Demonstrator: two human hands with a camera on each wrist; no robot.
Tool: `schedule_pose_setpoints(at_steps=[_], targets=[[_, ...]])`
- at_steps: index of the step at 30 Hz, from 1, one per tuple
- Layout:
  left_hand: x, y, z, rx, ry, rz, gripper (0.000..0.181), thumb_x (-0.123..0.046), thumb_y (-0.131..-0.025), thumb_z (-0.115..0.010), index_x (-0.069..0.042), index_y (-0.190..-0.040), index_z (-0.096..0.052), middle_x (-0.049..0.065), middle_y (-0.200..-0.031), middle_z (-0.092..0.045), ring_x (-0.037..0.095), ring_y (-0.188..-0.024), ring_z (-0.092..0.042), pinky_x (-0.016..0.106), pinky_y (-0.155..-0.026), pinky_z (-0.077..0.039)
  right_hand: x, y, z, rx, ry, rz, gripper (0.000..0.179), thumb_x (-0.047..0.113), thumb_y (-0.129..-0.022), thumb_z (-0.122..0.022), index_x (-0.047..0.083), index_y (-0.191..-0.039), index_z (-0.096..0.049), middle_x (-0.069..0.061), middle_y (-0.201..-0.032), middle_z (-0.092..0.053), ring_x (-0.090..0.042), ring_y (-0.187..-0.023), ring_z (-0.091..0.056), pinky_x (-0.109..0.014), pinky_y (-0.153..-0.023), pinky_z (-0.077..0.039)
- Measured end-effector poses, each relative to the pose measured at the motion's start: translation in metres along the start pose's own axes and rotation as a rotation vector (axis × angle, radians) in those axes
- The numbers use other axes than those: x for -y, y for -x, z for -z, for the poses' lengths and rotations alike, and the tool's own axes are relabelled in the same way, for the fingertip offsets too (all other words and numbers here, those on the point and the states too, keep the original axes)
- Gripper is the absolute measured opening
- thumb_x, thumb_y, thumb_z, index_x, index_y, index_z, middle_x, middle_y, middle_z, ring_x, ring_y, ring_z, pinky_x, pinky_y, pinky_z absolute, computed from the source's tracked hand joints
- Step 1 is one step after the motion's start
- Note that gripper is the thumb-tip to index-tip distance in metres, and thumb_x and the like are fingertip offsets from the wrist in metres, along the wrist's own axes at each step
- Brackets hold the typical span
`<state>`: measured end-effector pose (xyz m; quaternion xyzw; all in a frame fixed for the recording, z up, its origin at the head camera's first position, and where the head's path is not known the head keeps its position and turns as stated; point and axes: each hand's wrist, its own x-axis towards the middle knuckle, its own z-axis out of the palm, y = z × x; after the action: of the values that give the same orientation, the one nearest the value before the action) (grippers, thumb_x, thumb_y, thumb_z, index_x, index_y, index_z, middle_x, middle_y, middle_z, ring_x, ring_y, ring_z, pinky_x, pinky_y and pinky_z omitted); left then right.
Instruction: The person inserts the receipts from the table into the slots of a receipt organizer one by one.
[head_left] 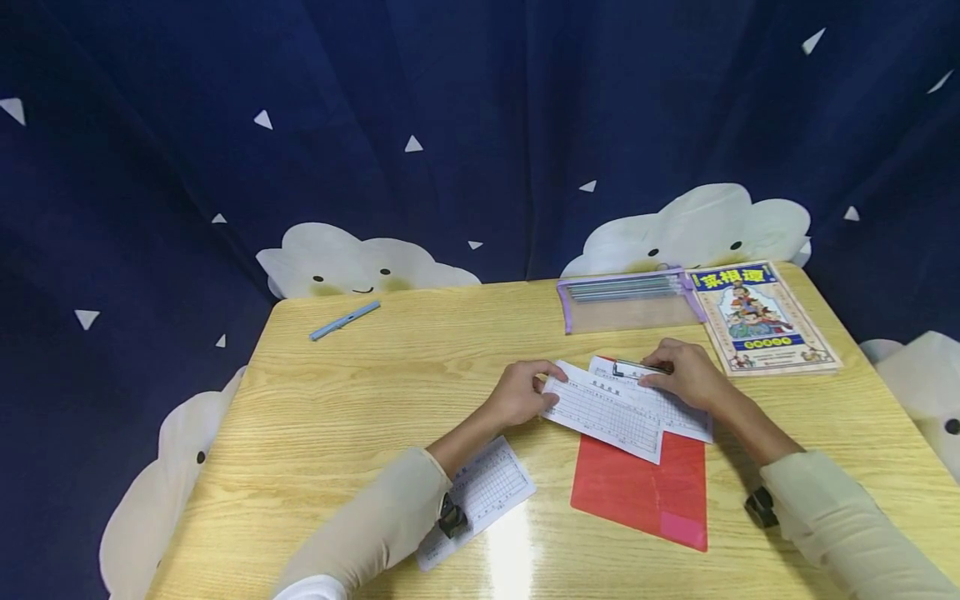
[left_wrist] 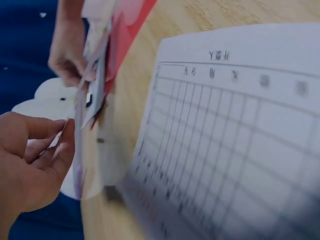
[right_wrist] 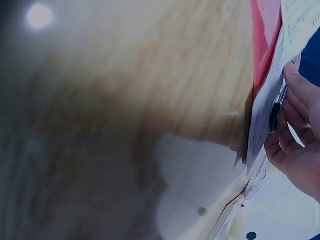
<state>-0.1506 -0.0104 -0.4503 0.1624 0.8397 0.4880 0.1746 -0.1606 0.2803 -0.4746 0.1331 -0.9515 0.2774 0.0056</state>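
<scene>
My left hand point(head_left: 517, 392) pinches the left end of a printed form sheet point(head_left: 603, 417), thumb against fingers. That sheet slants over a red clipboard point(head_left: 637, 487). Another form sheet point(head_left: 688, 418) lies beneath it on the board, by the metal clip point(head_left: 628, 367). At the board's top edge my right hand point(head_left: 686, 375) grips the clip, its thumb near the upper sheet. In the right wrist view the fingers of the right hand point(right_wrist: 300, 130) curl beside the clip's black part point(right_wrist: 274, 117). How far the clip is raised cannot be told.
Under my left forearm lies a loose form sheet point(head_left: 491, 483), large in the left wrist view. A blue pen point(head_left: 345, 321) rests at the back left. At the back right are a purple-edged clear pencil pouch point(head_left: 630, 315) and an illustrated book point(head_left: 765, 321). A dark curtain point(head_left: 465, 108) hangs behind the wooden table point(head_left: 360, 400).
</scene>
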Motion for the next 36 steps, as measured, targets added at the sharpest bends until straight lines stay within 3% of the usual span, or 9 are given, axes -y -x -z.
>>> schedule_pose_setpoints(at_steps=[4,12,17,23,27,31,36], targets=[[0.0,-0.01,-0.017,0.021,-0.027,-0.021,0.028,0.005,-0.08,-0.066,-0.005,-0.107,-0.068,-0.003,-0.05,-0.04,0.005,-0.041,-0.034,0.015,-0.038,-0.03,-0.001,0.001,-0.001,-0.013,0.005,0.021,0.024,0.014,-0.072,-0.081,0.001,-0.092,-0.073,-0.005,-0.078,-0.06,-0.013,-0.068,-0.048,-0.023,-0.059,-0.037],[-0.004,-0.021,-0.047,-0.058,-0.096,-0.057,0.027,0.006,-0.076,-0.07,0.001,-0.102,-0.068,0.003,-0.064,-0.056,0.001,-0.054,-0.043,0.012,-0.047,-0.037,0.0,0.0,-0.001,-0.003,0.011,0.017,0.021,0.011,-0.075,-0.079,0.001,-0.092,-0.073,-0.006,-0.079,-0.061,-0.015,-0.069,-0.049,-0.024,-0.06,-0.038],[-0.006,-0.02,-0.054,-0.086,-0.166,-0.057,0.038,0.0,-0.069,-0.079,0.0,-0.106,-0.068,0.009,-0.088,-0.069,0.006,-0.073,-0.056,0.012,-0.066,-0.045,0.001,0.0,0.0,0.004,0.017,0.013,0.021,0.01,-0.075,-0.078,0.001,-0.093,-0.073,-0.006,-0.078,-0.06,-0.016,-0.069,-0.049,-0.024,-0.059,-0.038],[-0.01,-0.015,-0.063,-0.088,-0.315,-0.082,0.056,-0.009,-0.062,-0.086,-0.001,-0.114,-0.065,0.01,-0.116,-0.066,0.018,-0.111,-0.059,0.021,-0.097,-0.044,0.0,-0.001,0.001,-0.005,0.018,0.045,0.02,0.009,-0.075,-0.078,0.001,-0.092,-0.073,-0.005,-0.076,-0.059,-0.015,-0.067,-0.048,-0.024,-0.059,-0.037],[-0.012,-0.013,-0.068,-0.094,-0.371,-0.104,0.061,-0.009,-0.06,-0.087,-0.001,-0.116,-0.064,0.009,-0.116,-0.065,0.019,-0.113,-0.058,0.023,-0.101,-0.041,0.0,-0.001,0.0,0.001,0.052,0.095,0.019,0.009,-0.077,-0.076,0.001,-0.093,-0.073,-0.006,-0.078,-0.06,-0.017,-0.07,-0.053,-0.03,-0.063,-0.043],[-0.012,-0.011,-0.069,-0.114,-0.36,-0.106,0.061,-0.008,-0.06,-0.087,0.0,-0.116,-0.063,0.008,-0.115,-0.065,0.019,-0.113,-0.059,0.023,-0.1,-0.042,0.001,-0.001,0.0,0.015,0.122,0.176,0.019,0.009,-0.08,-0.073,-0.001,-0.096,-0.072,-0.007,-0.082,-0.059,-0.02,-0.076,-0.057,-0.039,-0.07,-0.047],[-0.009,-0.012,-0.071,-0.137,-0.347,-0.114,0.06,-0.01,-0.06,-0.087,-0.003,-0.115,-0.064,0.007,-0.115,-0.066,0.018,-0.113,-0.059,0.025,-0.1,-0.041,0.0,0.001,-0.001,-0.005,0.167,0.213,0.018,0.008,-0.081,-0.071,-0.001,-0.097,-0.071,-0.006,-0.081,-0.057,-0.017,-0.074,-0.053,-0.038,-0.068,-0.045]])
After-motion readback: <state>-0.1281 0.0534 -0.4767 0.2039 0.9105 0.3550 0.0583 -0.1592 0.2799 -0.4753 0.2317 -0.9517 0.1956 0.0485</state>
